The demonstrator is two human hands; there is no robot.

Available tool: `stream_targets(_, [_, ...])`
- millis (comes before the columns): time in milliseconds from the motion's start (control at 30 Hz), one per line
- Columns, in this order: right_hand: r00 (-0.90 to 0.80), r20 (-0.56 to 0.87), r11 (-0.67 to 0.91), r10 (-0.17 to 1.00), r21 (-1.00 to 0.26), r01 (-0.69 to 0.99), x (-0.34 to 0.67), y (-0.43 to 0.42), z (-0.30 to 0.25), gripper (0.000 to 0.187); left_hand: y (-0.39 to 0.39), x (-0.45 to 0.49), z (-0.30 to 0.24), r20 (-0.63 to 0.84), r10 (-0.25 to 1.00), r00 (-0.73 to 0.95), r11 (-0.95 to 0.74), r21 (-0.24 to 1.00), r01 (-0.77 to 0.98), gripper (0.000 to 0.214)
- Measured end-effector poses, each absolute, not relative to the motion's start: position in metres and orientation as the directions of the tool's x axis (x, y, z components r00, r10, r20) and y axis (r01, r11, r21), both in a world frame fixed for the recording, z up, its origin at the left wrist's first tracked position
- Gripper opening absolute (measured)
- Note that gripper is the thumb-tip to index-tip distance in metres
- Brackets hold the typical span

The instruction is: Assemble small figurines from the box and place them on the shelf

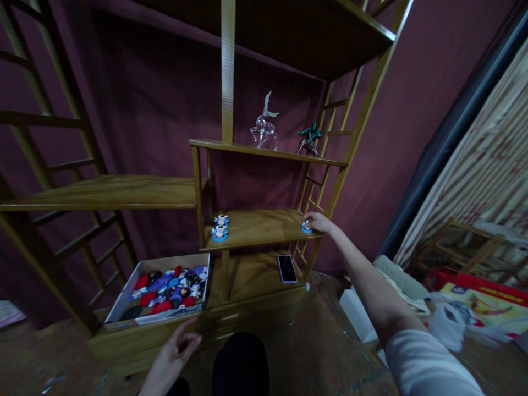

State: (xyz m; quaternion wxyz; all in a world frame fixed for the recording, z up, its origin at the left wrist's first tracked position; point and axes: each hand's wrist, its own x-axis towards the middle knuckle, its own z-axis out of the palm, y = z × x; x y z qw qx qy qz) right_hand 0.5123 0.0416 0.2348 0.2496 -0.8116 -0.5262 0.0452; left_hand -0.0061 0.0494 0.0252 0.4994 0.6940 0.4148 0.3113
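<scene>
At the right end of the middle shelf [264, 228], my right hand [317, 221] has its fingers closed on a small figurine [306, 226] with a blue round base. Two similar figurines stand at that shelf's left end: a front one [220, 233] and one behind it [221, 220]. Low in front of the drawers, my left hand [175, 352] is empty, its thumb and fingers apart. Closest to it is a white-edged cardboard box [119, 300], filled with several small figures on red, purple, blue and black bases.
A phone [287, 268] lies on the lower shelf. Above, a clear deer figurine [264, 126] and a dark green figure [310, 138] stand on the upper shelf [247, 148]. A white box [358, 314] and plastic bags [447, 324] sit on the floor at right.
</scene>
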Motion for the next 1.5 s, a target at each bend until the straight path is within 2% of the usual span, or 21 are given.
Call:
stream_targets(33, [0.432, 0.173, -0.344, 0.885, -0.382, 0.858, 0.511, 0.042, 0.237, 0.030, 0.049, -0.006, 0.026, 0.016, 0.886, 0.464, -0.160, 0.949, 0.271, 0.061])
stream_targets(100, [0.425, 0.153, -0.362, 0.892, -0.320, 0.876, 0.509, 0.042, 0.240, 0.028, 0.048, -0.005, 0.026, 0.015, 0.887, 0.461, -0.164, 0.945, 0.283, 0.061])
stream_targets(667, [0.447, 0.069, -0.434, 0.892, -0.147, 0.889, 0.506, 0.043, 0.249, 0.029, 0.049, -0.004, 0.025, 0.002, 0.897, 0.443, -0.125, 0.961, 0.248, 0.056])
stream_targets(1500, [0.444, 0.046, -0.422, 0.895, -0.238, 0.875, 0.511, 0.039, 0.243, 0.032, 0.053, -0.007, 0.017, -0.032, 0.877, 0.479, -0.109, 0.958, 0.264, 0.048])
